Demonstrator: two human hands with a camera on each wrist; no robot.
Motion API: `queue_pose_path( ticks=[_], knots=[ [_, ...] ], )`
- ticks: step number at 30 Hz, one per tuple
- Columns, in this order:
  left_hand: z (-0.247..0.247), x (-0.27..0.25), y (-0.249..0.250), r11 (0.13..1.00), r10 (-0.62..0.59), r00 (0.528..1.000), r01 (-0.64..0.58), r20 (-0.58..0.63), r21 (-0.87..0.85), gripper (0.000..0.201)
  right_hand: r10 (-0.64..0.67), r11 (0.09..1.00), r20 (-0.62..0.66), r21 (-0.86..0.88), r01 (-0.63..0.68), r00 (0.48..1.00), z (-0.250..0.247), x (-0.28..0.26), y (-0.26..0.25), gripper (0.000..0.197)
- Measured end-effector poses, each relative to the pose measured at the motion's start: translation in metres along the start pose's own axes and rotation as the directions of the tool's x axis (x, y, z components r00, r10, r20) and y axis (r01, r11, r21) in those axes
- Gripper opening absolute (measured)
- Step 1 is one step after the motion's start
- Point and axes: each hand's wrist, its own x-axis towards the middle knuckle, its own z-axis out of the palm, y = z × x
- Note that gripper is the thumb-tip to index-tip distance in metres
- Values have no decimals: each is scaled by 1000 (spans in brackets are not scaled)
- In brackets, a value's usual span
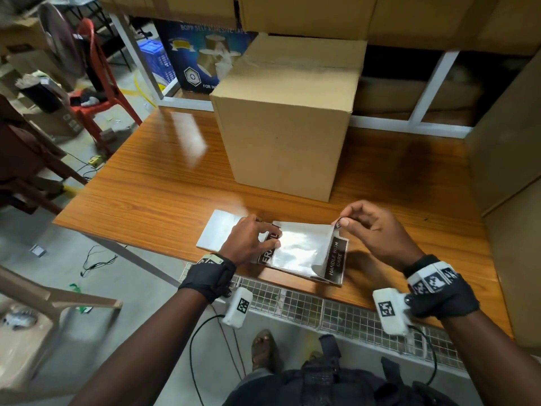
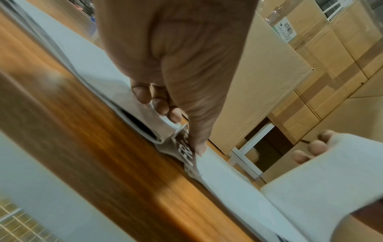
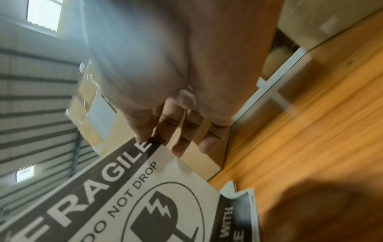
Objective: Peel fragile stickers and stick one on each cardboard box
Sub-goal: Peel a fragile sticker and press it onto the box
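A plain cardboard box [image 1: 287,127] stands upright at the back middle of the wooden table [image 1: 164,183]. In front of it lies a stack of fragile stickers [image 1: 336,259] with brown bands. My left hand [image 1: 275,237] presses the stack's left end down, thumb on the brown band [image 2: 186,157]. My right hand [image 1: 342,222] pinches the top sticker's [image 3: 145,196] corner between thumb and forefinger and holds it lifted. Its printed face reads FRAGILE, DO NOT DROP. The shiny liner [image 1: 295,247] shows underneath, and the right band still lies on the stack.
White sheets [image 1: 216,230] lie left of the stack under my left wrist. More cardboard boxes [image 1: 307,13] fill the shelf behind, and a tall one [image 1: 503,142] stands at the right. A wire mesh tray [image 1: 292,300] runs along the table's front edge. A red chair [image 1: 99,92] stands at the left.
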Motion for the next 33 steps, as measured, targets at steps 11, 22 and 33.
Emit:
queue_pose_path(
  ticks=[11, 22, 33],
  knots=[
    [0, 3, 8, 997, 49, 999, -47, -19, 57, 24, -82, 980, -270, 154, 127, 959, -87, -41, -9, 15],
    [3, 8, 0, 999, 28, 999, -26, -47, 29, 18, -62, 974, -308, 189, 125, 949, -44, -21, -30, 9],
    [-77, 1, 66, 891, 118, 965, -206, -232, -404, 61, -20, 953, -416, 266, 143, 909, 11, 21, -58, 7]
  ],
)
